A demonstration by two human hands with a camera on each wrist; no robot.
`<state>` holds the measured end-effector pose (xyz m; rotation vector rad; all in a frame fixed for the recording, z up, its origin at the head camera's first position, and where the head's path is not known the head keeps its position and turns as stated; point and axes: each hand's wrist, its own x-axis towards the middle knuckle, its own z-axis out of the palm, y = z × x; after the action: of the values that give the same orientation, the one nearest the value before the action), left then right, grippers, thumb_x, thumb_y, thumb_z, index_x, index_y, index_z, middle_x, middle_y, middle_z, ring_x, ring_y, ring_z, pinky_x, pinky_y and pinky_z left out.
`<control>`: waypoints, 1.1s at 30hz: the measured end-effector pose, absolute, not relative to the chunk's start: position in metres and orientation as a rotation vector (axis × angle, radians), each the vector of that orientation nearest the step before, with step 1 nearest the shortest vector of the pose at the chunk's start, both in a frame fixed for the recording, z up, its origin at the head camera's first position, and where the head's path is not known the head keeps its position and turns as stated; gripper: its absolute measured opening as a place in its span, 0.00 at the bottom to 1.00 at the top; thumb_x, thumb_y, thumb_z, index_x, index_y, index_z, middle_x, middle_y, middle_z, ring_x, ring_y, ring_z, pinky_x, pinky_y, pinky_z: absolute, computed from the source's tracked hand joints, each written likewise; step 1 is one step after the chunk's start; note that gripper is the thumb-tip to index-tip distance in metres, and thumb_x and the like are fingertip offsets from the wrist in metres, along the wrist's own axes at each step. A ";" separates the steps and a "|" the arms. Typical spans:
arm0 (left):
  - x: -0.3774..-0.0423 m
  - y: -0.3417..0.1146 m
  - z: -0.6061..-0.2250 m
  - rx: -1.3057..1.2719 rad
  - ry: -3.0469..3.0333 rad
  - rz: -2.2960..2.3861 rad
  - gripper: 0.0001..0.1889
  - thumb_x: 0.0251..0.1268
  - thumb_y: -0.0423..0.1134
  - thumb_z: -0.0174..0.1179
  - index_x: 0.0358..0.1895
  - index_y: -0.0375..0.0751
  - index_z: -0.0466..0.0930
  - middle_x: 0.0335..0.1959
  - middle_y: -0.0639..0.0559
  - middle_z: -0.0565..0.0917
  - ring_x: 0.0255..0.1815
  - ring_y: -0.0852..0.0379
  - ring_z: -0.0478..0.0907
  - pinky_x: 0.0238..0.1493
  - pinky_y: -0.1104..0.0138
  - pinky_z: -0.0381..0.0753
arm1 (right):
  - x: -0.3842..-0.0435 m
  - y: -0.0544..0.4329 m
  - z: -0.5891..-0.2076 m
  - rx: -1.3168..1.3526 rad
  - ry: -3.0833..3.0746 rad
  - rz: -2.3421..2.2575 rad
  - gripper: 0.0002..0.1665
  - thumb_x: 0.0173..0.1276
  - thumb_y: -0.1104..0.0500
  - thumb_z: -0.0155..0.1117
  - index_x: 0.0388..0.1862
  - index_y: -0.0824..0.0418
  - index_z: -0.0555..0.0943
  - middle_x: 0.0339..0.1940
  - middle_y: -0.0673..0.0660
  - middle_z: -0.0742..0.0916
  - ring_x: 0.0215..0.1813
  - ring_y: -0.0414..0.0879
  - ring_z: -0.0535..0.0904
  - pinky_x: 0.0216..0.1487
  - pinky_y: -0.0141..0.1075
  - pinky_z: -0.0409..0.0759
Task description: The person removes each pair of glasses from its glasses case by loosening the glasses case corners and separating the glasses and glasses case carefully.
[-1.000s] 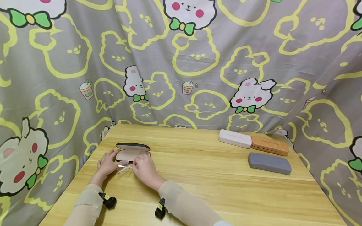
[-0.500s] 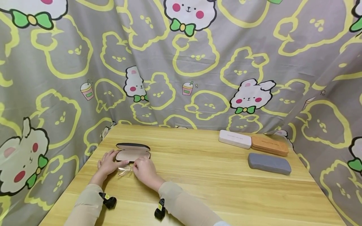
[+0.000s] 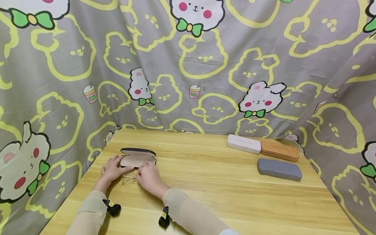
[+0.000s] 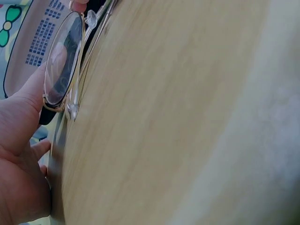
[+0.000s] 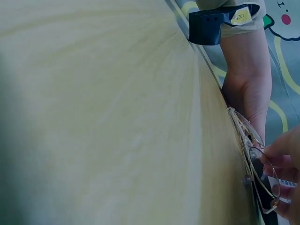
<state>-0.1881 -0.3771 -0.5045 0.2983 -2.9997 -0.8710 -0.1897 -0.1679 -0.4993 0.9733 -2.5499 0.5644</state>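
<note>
A pair of thin gold-rimmed eyeglasses [image 3: 128,178] is held just in front of an open glasses case [image 3: 137,160], dark outside and pale pink inside. The right hand [image 3: 148,175] pinches the eyeglasses at their right side with bent fingers; the right wrist view shows those fingers [image 5: 276,152] at the rim. At the case's left end lies the left hand [image 3: 112,169], its thumb stretched along the case's front edge and its fingers spread at the left. Through a lens [image 4: 63,61] in the left wrist view, the left thumb shows behind the eyeglasses. Folded temples lie close to the wooden tabletop.
Three closed glasses cases lie at the table's right: white [image 3: 243,144], orange-brown [image 3: 280,151] and grey-blue [image 3: 279,169]. A patterned grey curtain [image 3: 211,65] hangs behind and at both sides of the wooden table [image 3: 211,195].
The lens has tipped and shifted slightly toward the person, and its bright glare is gone. The right hand has moved a little left; the left hand and the open case stay put.
</note>
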 end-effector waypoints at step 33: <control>-0.189 -0.376 -0.505 0.328 -2.981 -0.901 0.51 0.55 0.66 0.64 0.75 0.40 0.55 0.76 0.28 0.50 0.75 0.23 0.38 0.64 0.25 0.36 | -0.187 -0.177 -0.492 0.943 -2.599 0.387 0.06 0.60 0.49 0.68 0.25 0.43 0.87 0.31 0.40 0.85 0.39 0.38 0.73 0.40 0.29 0.68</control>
<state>-0.1891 -0.3757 -0.5048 0.3277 -2.9812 -0.9010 -0.1866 -0.1775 -0.4920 0.9434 -2.5993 0.3873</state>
